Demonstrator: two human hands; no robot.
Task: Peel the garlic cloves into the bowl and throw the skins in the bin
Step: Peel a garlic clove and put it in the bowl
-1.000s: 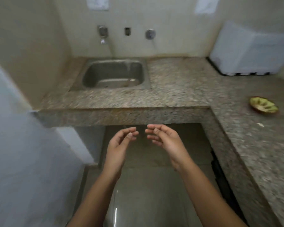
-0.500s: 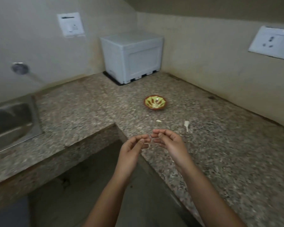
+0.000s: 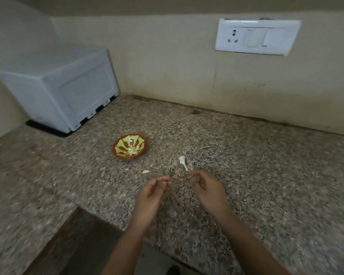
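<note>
A red and yellow patterned bowl [image 3: 130, 146] sits on the speckled granite counter [image 3: 246, 165] with pale peeled garlic in its bottom. A white garlic stem piece [image 3: 182, 162] lies on the counter to the right of the bowl, and a small scrap of skin [image 3: 145, 171] lies in front of it. My left hand [image 3: 151, 193] hovers over the counter with loosely curled fingers and holds nothing visible. My right hand [image 3: 206, 190] is beside it, its curled fingertips right at the thin end of the stem piece. No bin is in view.
A white boxy appliance [image 3: 64, 86] stands in the back left corner. A white socket and switch plate [image 3: 256, 37] is on the wall. The counter's inner edge [image 3: 83, 210] drops to the floor at the lower left.
The view has swung right from the sink to the counter with the bowl. My hands have moved apart and forward over the counter, the right one reaching the stem piece.
</note>
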